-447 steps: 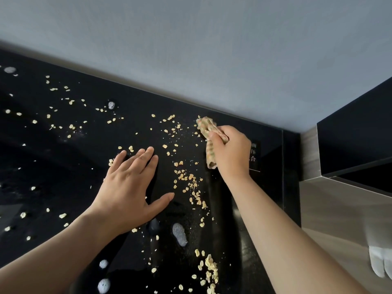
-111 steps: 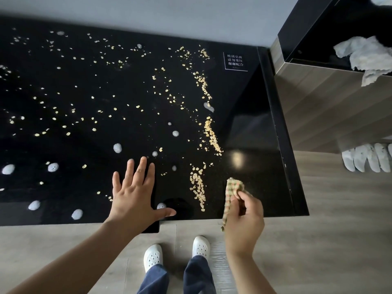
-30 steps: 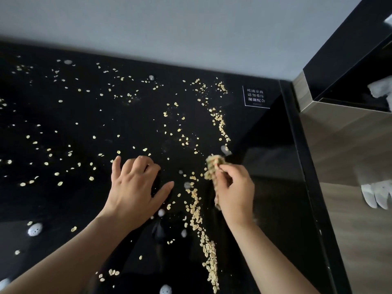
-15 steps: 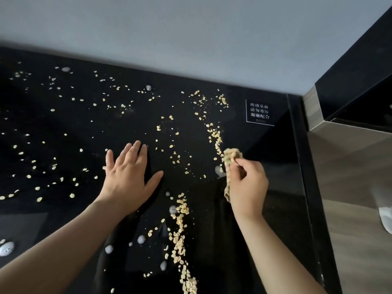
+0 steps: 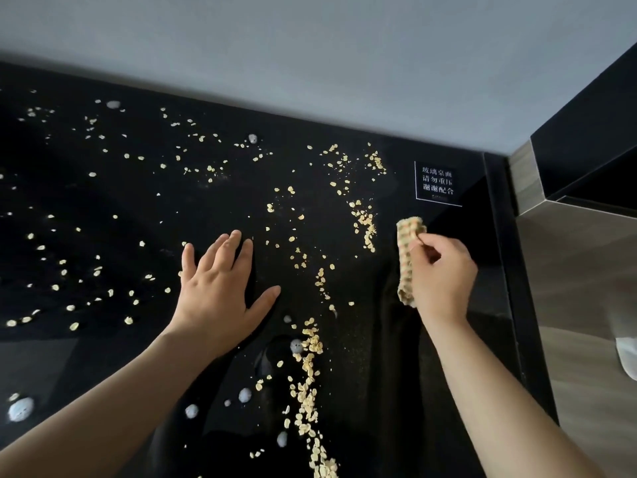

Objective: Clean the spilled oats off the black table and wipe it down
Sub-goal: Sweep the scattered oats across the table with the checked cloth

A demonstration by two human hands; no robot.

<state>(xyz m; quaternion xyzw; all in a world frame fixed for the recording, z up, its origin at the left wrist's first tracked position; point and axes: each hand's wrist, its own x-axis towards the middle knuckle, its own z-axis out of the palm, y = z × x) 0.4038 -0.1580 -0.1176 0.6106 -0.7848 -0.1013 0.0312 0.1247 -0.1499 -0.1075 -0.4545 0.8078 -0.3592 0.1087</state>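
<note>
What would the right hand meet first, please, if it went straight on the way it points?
Probably the oat cluster near the far edge; the cloth in the right hand leads.

Pale yellow oats (image 5: 307, 391) dot the black table (image 5: 103, 201); cloth (image 5: 406, 257) seemingly yellow-checked.

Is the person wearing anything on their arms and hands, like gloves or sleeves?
No gloves, no sleeves in view. The left hand and right hand are bare, with no rings showing. The left forearm and right forearm are bare too, with no watch or bracelet.
</note>
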